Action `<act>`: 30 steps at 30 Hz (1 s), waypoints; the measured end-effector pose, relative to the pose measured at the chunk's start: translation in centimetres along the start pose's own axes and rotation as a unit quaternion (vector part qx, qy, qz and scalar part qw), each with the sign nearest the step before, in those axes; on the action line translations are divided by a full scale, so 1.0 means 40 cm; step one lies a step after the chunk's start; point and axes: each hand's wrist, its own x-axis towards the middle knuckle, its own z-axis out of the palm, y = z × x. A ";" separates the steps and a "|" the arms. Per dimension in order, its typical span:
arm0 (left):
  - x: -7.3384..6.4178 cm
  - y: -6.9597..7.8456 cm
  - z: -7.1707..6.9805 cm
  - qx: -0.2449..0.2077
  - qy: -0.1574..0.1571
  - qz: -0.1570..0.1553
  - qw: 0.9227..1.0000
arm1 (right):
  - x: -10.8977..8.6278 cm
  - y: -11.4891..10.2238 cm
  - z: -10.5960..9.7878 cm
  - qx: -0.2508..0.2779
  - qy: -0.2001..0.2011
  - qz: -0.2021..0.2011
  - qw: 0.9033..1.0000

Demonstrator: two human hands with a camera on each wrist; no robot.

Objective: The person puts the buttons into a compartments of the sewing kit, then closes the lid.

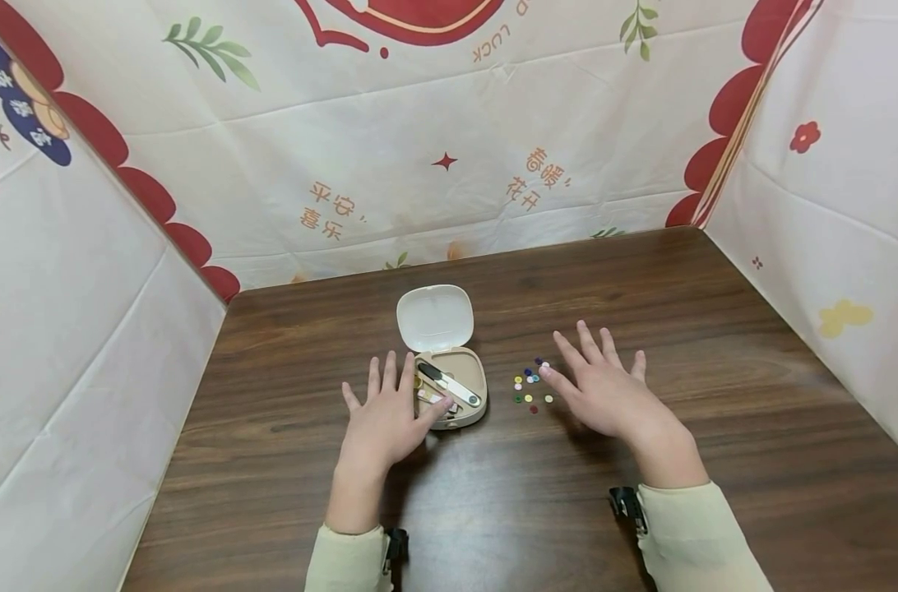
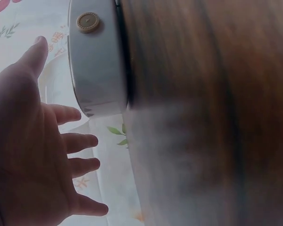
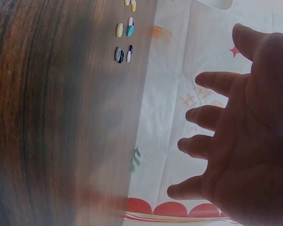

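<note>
A small beige sewing box lies on the table with its white lid tipped back. Inside are thread scissors or snips with a white and black body and other small items partly hidden by a hand. My left hand, fingers spread, hovers by the box's left side, its thumb over the front part. In the left wrist view a round button-like catch shows on the box's wall. Several small coloured buttons lie scattered right of the box. My right hand is spread just right of them, holding nothing.
The brown wooden table is bounded by a printed white cloth at the back and both sides. Dark straps sit at the wrists, below the light sleeves.
</note>
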 end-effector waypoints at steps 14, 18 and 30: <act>0.008 0.005 0.008 0.009 -0.058 -0.015 0.998 | -0.005 0.009 -0.006 0.004 -0.003 0.006 1.000; 0.015 0.008 0.003 0.017 -0.081 -0.019 0.996 | -0.008 0.013 -0.011 0.009 -0.004 0.009 1.000; 0.050 0.000 -0.018 0.011 -0.109 -0.020 0.994 | -0.001 0.029 -0.015 0.007 -0.008 0.015 1.000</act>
